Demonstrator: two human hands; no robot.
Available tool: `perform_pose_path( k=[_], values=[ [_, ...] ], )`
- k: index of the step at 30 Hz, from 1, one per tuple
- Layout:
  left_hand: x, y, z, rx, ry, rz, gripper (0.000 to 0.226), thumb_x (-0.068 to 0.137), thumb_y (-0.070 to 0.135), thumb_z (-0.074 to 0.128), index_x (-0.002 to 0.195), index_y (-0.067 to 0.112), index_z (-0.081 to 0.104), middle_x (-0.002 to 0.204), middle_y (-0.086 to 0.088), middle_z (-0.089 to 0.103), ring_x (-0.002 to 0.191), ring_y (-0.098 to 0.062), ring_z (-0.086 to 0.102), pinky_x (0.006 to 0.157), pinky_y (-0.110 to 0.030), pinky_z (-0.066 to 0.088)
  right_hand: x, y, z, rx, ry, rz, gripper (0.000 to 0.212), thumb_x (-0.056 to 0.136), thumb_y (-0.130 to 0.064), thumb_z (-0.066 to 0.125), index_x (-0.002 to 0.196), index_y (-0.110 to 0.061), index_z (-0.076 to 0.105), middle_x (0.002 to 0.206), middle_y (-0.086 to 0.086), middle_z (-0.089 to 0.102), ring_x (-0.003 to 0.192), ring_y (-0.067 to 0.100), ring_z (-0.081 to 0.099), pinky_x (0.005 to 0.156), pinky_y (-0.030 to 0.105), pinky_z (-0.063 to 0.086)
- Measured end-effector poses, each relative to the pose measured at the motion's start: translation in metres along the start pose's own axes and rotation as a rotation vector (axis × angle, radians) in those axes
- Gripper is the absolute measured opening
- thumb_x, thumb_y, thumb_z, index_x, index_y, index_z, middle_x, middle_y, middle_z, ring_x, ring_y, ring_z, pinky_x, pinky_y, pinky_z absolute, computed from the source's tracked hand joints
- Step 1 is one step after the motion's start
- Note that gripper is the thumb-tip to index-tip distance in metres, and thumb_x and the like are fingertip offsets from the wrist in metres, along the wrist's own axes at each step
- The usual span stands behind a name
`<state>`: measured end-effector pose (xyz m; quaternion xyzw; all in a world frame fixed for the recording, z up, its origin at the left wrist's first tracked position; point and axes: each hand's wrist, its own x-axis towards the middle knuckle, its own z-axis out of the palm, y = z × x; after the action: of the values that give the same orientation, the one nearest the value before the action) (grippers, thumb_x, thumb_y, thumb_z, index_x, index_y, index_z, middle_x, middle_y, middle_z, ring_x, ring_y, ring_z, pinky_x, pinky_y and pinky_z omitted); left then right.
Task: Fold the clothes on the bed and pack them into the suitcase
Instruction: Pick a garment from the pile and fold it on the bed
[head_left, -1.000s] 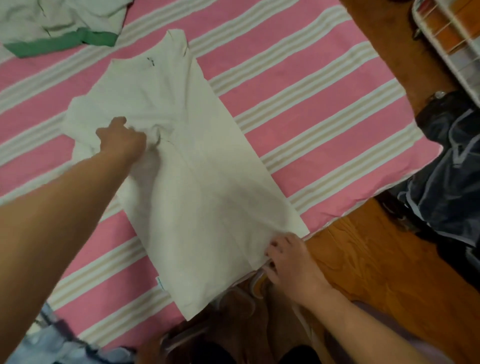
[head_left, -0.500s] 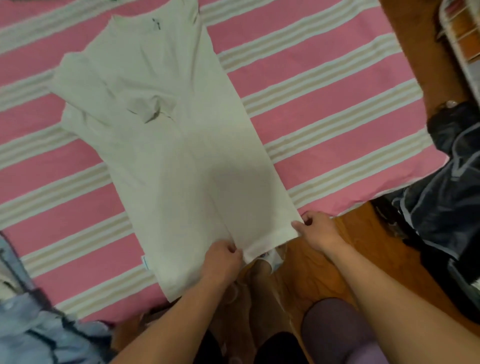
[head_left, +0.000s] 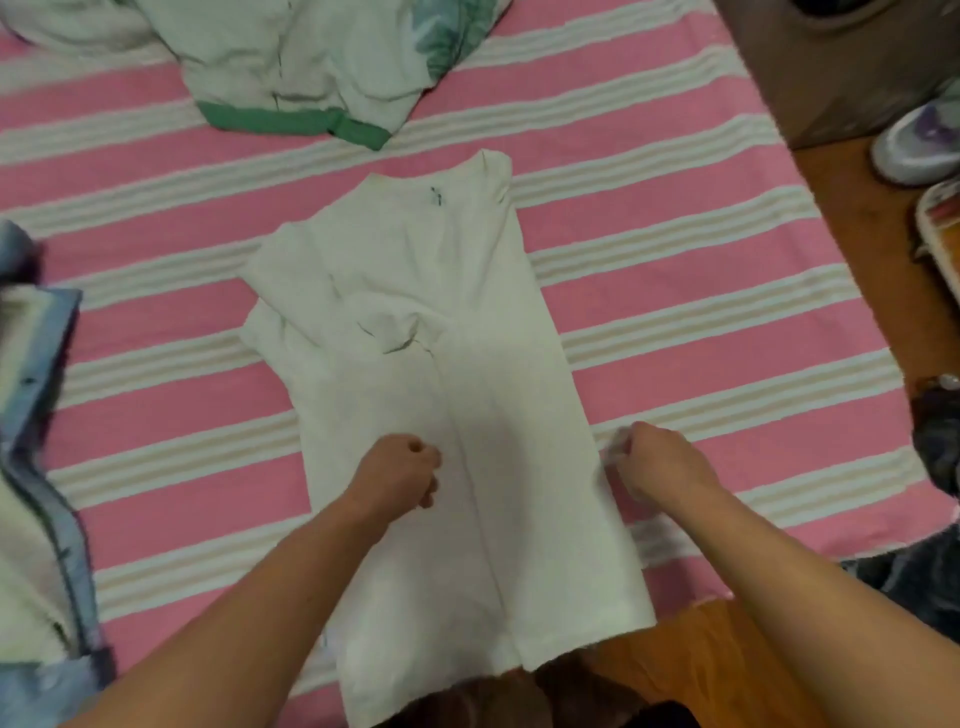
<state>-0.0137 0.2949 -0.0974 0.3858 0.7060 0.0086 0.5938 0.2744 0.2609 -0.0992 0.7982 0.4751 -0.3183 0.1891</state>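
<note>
1. We see the white T-shirt (head_left: 457, 426) in the middle of the bed, on the pink striped sheet (head_left: 701, 322). It lies flat and long. Both side parts are already folded inward, so they meet along a line down the middle, and one sleeve makes a small wrinkled fold near the chest. The lower hem hangs a little over the near edge of the bed.

2. Our left hand (head_left: 400, 475) lies on the left folded part, about at half length. The fingers are curled, but we cannot tell if they pinch the cloth or only press on it.

3. Our right hand (head_left: 657, 460) is at the right edge of the shirt, at the same height. Its fingers are closed and seem to pinch the edge of the cloth.

4. We judge the next step is to fold the shirt across. The risk: if only one hand truly holds the cloth, the left part can slide open and the fold comes out crooked. Also the wrinkled sleeve can stay as a lump inside.

5. Farther away, a white garment with green hem (head_left: 296, 78) waits at the far side, and a light blue denim garment (head_left: 47, 467) lies at the left edge. No suitcase is clearly in view.
</note>
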Motion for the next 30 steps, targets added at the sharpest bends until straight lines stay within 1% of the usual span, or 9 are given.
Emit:
perform_pose_path(
  k=[5,8,11,14,17,21,23,26,30],
  values=[
    [0.07,0.077,-0.083,0.069,0.542,0.268,0.017,0.098,0.023,0.053,0.105,0.014,0.065,0.103,-0.003,0.067,0.092,-0.027,0.064,0.078,-0.036,0.049,0.087,-0.086,-0.088,0.168,0.213,-0.316,0.029,0.093,-0.005,0.053,0.12,-0.013,0.061,0.119,0.007,0.06,0.097,0.027,0.061,0.084,0.039,0.052],
    [0.121,0.11,-0.106,0.279,0.672,0.366,0.039,0.1,0.029,0.051,0.136,0.014,0.056,0.133,-0.012,0.055,0.117,-0.033,0.055,0.099,-0.045,0.048,0.133,-0.118,-0.13,0.101,0.263,-0.473,0.059,0.088,0.002,0.056,0.142,-0.019,0.049,0.139,0.01,0.044,0.111,0.032,0.057,0.088,0.037,0.048],
    [0.163,0.128,-0.116,0.487,0.724,0.375,0.051,0.101,0.034,0.052,0.147,0.013,0.046,0.144,-0.018,0.047,0.132,-0.04,0.041,0.107,-0.05,0.038,0.176,-0.145,-0.162,0.023,0.324,-0.618,0.068,0.084,0.005,0.051,0.145,-0.023,0.046,0.137,0.009,0.038,0.114,0.032,0.053,0.088,0.036,0.047],
    [0.19,0.122,-0.124,0.492,0.668,0.295,0.042,0.099,0.042,0.055,0.133,0.018,0.055,0.127,-0.011,0.06,0.12,-0.037,0.052,0.101,-0.049,0.043,0.217,-0.172,-0.181,0.004,0.367,-0.7,0.064,0.087,0.001,0.057,0.145,-0.025,0.049,0.143,0.011,0.036,0.124,0.033,0.047,0.101,0.038,0.046],
    [0.198,0.103,-0.131,0.43,0.59,0.296,0.019,0.098,0.039,0.058,0.095,0.02,0.059,0.092,0.002,0.065,0.096,-0.03,0.061,0.09,-0.044,0.046,0.25,-0.195,-0.189,-0.046,0.333,-0.705,0.054,0.089,-0.007,0.063,0.139,-0.025,0.055,0.15,0.013,0.03,0.132,0.037,0.041,0.11,0.04,0.041],
    [0.187,0.079,-0.143,0.179,0.623,0.368,0.021,0.092,0.016,0.056,0.072,0.008,0.058,0.075,-0.01,0.063,0.076,-0.034,0.059,0.069,-0.041,0.045,0.275,-0.215,-0.195,-0.086,0.321,-0.645,0.026,0.095,-0.016,0.054,0.119,-0.019,0.065,0.138,0.015,0.04,0.123,0.038,0.047,0.102,0.038,0.044],
    [0.179,0.069,-0.147,0.024,0.647,0.348,0.022,0.087,0.016,0.051,0.072,0.003,0.059,0.078,-0.011,0.065,0.074,-0.031,0.058,0.064,-0.039,0.044,0.282,-0.221,-0.195,-0.175,0.354,-0.628,0.02,0.099,-0.025,0.05,0.113,-0.019,0.064,0.131,0.015,0.044,0.118,0.037,0.047,0.1,0.039,0.043],
    [0.178,0.063,-0.149,-0.174,0.52,0.267,0.02,0.092,0.02,0.053,0.081,0.004,0.058,0.074,-0.004,0.062,0.067,-0.022,0.053,0.065,-0.035,0.041,0.289,-0.228,-0.186,-0.291,0.422,-0.593,0.024,0.103,-0.029,0.046,0.121,-0.018,0.057,0.132,0.013,0.041,0.119,0.036,0.04,0.098,0.046,0.043],
    [0.183,0.071,-0.151,-0.325,0.376,0.276,0.015,0.093,0.021,0.06,0.079,0.015,0.06,0.07,-0.003,0.056,0.064,-0.018,0.052,0.063,-0.033,0.042,0.261,-0.24,-0.156,-0.184,0.756,-0.563,0.029,0.089,-0.011,0.057,0.118,-0.006,0.053,0.123,0.019,0.048,0.108,0.037,0.044,0.082,0.048,0.047]
  ],
)
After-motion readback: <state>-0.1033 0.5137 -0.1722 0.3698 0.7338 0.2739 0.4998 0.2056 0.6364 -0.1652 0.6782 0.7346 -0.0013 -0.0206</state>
